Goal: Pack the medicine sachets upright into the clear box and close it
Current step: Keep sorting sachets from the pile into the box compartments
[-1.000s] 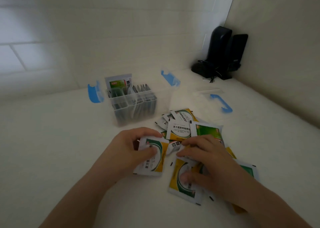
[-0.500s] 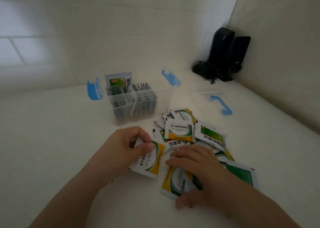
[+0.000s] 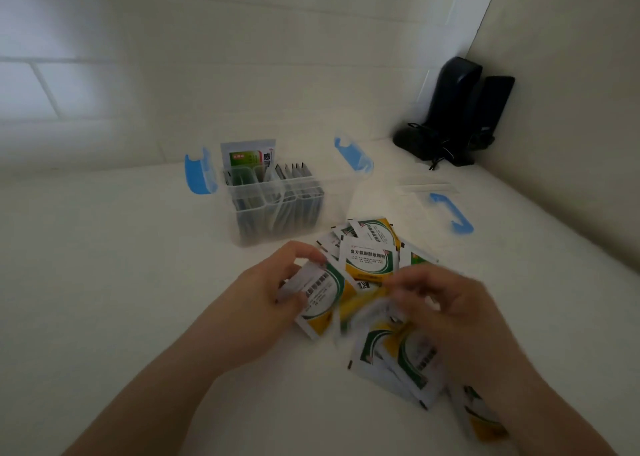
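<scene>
- Dim, flat light; a pale patch glows at ten o'clock.
- My right hand smears with motion blur.
- Straight lines bow at the edges.

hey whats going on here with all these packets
A person is sorting medicine sachets into a clear box. The left hand holds one yellow and green sachet in its grip. The right hand is blurred over the loose pile on the white surface, so what it holds is unclear. The box stands open behind, already partly filled with upright sachets; its lid lies to the right.
</scene>
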`<state>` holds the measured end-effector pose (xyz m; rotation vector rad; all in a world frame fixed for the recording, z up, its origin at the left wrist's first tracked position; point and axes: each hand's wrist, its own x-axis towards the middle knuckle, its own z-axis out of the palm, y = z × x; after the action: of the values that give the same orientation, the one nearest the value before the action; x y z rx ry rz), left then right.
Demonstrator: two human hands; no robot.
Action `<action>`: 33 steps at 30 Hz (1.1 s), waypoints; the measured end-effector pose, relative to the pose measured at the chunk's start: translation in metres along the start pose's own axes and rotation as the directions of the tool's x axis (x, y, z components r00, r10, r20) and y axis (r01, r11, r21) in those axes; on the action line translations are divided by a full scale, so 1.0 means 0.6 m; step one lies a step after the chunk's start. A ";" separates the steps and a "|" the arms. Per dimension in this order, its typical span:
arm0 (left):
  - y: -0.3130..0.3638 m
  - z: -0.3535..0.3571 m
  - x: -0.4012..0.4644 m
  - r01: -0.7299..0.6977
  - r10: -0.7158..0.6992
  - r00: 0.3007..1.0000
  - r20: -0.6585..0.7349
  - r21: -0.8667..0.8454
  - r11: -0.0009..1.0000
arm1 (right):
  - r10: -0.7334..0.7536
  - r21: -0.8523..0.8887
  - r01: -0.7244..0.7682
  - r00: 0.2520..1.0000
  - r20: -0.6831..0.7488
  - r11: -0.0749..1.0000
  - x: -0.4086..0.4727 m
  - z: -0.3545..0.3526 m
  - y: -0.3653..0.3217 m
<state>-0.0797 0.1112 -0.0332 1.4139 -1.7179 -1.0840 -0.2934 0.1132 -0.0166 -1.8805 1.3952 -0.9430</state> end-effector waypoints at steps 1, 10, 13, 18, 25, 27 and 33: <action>0.000 0.002 0.001 -0.013 0.013 1.000 -0.015 0.014 1.000 | 0.078 0.173 -0.070 0.996 -0.045 0.982 0.001 -0.006 -0.002; 0.017 0.043 0.000 -0.097 0.106 0.993 0.044 -0.182 0.979 | 0.237 0.453 -0.271 0.962 0.132 0.849 -0.009 0.030 -0.018; 0.014 0.049 0.004 -0.159 0.152 0.987 -0.049 -0.202 0.967 | 0.183 0.305 -0.230 0.967 0.176 0.924 -0.018 0.048 -0.018; 0.009 0.040 0.009 -0.149 0.112 0.982 -0.151 -0.264 0.953 | 0.004 0.022 -0.007 0.991 0.134 1.000 -0.020 0.046 -0.008; 0.012 0.028 0.005 -0.150 0.128 0.965 -0.228 -0.083 0.985 | -0.149 -0.224 0.154 0.988 0.037 0.962 -0.013 -0.002 0.003; 0.008 0.020 0.007 -0.153 0.141 0.960 -0.243 -0.031 0.988 | -0.087 -0.326 0.151 0.975 0.203 0.933 -0.015 -0.013 0.003; 0.002 0.018 0.006 -0.129 0.136 0.964 -0.229 0.044 0.991 | -0.030 -0.476 0.277 0.885 0.464 0.835 -0.017 -0.003 0.022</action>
<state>-0.0905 0.1100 -0.0372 1.3634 -1.6382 -0.7908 -0.3038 0.1193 -0.0279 -2.4571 1.3067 -0.1469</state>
